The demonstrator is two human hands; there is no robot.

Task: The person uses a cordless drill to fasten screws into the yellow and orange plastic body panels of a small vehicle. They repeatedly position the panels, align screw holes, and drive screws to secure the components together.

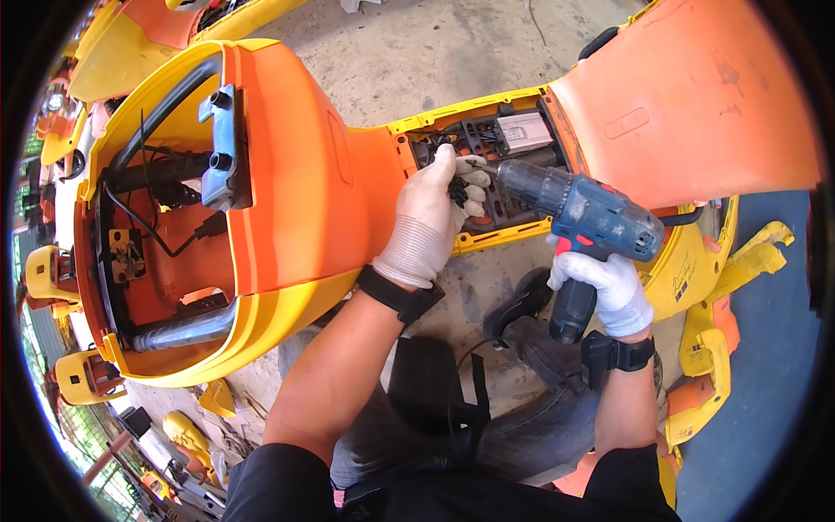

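Observation:
My right hand, in a white glove, is wrapped round the handle of a blue and black cordless drill. The drill lies level, its chuck pointing left. My left hand, also gloved, is half closed over a cluster of small black screws. Its thumb and fingertips meet the drill's bit, where the exact contact is too small to make out. Both hands are above the open bay of an orange and yellow scooter-like body. Inside the bay are wiring and a silver box.
At left, the body's open end shows black cables, a blue bracket and a metal tube. An orange panel rises at right. Yellow parts lie beside a blue surface. My shoe rests on the concrete floor.

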